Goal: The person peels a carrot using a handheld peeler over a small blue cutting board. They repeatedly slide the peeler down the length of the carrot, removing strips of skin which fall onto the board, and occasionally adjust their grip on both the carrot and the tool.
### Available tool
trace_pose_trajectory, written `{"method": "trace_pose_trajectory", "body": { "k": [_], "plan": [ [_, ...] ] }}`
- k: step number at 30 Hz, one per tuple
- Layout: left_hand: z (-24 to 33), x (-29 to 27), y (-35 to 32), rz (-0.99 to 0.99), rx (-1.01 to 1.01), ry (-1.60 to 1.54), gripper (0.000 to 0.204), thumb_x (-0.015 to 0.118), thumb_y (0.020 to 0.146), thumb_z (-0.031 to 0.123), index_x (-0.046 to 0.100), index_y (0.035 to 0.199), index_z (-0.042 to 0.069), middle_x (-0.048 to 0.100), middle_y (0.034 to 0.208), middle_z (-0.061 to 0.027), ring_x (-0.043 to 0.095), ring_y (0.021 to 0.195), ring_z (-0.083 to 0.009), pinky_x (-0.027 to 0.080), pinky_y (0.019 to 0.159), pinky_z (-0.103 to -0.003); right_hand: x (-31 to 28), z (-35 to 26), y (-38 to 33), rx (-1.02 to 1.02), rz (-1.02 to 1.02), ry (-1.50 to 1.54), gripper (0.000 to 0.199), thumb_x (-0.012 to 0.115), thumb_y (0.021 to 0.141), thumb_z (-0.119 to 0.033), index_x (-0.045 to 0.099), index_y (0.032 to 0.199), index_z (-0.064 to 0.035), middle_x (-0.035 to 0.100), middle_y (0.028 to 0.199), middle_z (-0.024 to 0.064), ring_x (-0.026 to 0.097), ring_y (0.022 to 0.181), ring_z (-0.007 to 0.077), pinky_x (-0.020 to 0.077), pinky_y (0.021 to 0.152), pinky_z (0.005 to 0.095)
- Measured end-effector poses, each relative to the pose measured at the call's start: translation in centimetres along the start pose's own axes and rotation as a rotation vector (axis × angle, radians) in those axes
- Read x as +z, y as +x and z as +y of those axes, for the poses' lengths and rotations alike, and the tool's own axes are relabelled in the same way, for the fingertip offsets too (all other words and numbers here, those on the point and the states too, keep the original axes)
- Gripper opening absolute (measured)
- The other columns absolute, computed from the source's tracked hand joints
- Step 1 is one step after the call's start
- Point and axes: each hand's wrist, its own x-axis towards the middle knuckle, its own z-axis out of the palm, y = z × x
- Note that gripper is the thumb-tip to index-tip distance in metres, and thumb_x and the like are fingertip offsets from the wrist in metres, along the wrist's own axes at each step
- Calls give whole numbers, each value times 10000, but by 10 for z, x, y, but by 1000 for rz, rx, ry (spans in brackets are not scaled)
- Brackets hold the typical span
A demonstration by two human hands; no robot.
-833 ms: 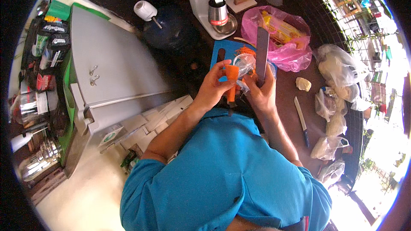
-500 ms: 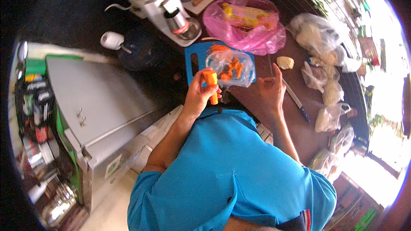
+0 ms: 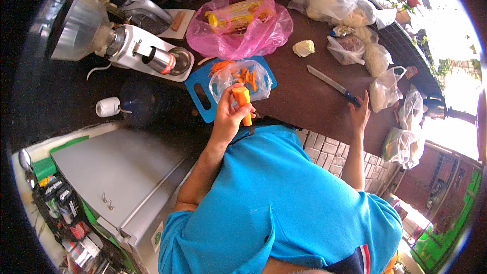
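My left hand (image 3: 228,114) is closed around a peeled carrot piece (image 3: 241,96), held upright near the front edge of the cutting board. Behind it, a clear plastic bag (image 3: 217,90) with cut carrot pieces (image 3: 246,77) in it lies on the blue cutting board (image 3: 269,69). Shredded carrot (image 3: 221,66) sits beside the bag. Over to the right, my right hand (image 3: 360,116) is at the dark handle of a knife (image 3: 329,79), its fingers spread around the handle's end. The blade lies flat on the table, pointing away to the left.
A pink plastic bag (image 3: 203,40) holding a yellow packet stands behind the board. A coffee grinder (image 3: 134,45) is at the left. A pale vegetable chunk (image 3: 304,48) lies behind the knife. Several tied plastic bags (image 3: 384,91) line the table's right side. A grey fridge top (image 3: 116,167) is left.
My right hand has moved right, away from the board, to the knife handle. The view has swung to the right. My left hand still holds the carrot piece.
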Motion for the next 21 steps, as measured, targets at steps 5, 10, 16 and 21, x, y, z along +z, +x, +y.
{"method": "trace_pose_trajectory", "body": {
  "k": [5,10,16,21],
  "plan": [
    [-3,-3,1,-15,-5,-9,519,598,876,-31,398,1343,76,533,1091,-85,641,808,-165,582,704,-327,0,-17,3,12,7,-60,892,777,729,-101,299,1474,-211,687,1059,185,663,973,355,505,840,441],
    [0,-9,1,-21,-40,-22,537,587,858,-59,408,1341,92,531,1071,-67,636,807,-162,574,702,-315,5,5,3,54,40,-54,896,775,698,-42,336,1459,-215,700,884,115,671,798,262,511,750,393],
    [1,-20,-5,27,-47,-22,505,598,865,-44,412,1317,81,525,1119,-64,643,824,-162,569,725,-305,27,-25,0,125,63,153,894,792,693,-26,345,1451,-182,696,789,90,580,651,169,455,635,323],
    [1,-24,-7,25,-43,-37,509,596,866,-45,404,1322,72,514,1146,-69,642,830,-161,566,725,-299,56,-57,-11,31,10,234,881,805,709,-101,337,1452,-173,701,791,97,562,604,158,446,598,319]
  ]
}}
